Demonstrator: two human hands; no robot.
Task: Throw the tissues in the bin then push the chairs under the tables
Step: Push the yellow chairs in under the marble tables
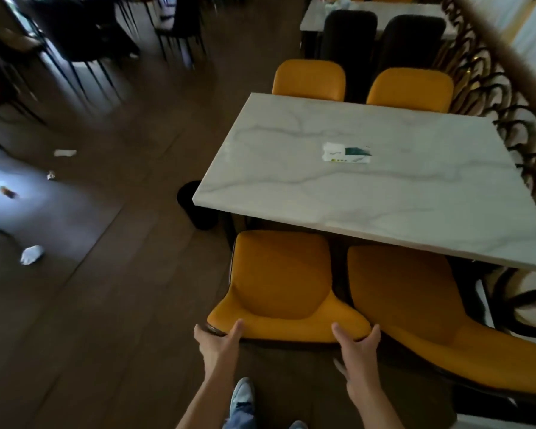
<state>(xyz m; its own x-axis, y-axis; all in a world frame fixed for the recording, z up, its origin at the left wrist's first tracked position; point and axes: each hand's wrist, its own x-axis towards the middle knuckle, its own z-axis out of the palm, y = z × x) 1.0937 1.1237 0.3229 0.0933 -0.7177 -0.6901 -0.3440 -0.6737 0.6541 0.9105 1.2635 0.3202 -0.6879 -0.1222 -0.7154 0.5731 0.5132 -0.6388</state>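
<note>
An orange chair (283,280) stands at the near side of a white marble table (399,196), its seat front just under the table edge. My left hand (220,339) grips the left end of its backrest and my right hand (358,343) grips the right end. A second orange chair (421,308) stands beside it on the right, angled and partly under the table. A black bin (195,202) sits on the floor at the table's left corner. Crumpled tissues (31,254) (65,153) lie on the wooden floor to the left.
A tissue packet (347,152) lies on the table. Two more orange chairs (310,80) stand at the far side. Black chairs (350,35) and another table stand beyond. A dark metal railing (514,125) runs along the right. Small scraps (8,192) lie on the floor.
</note>
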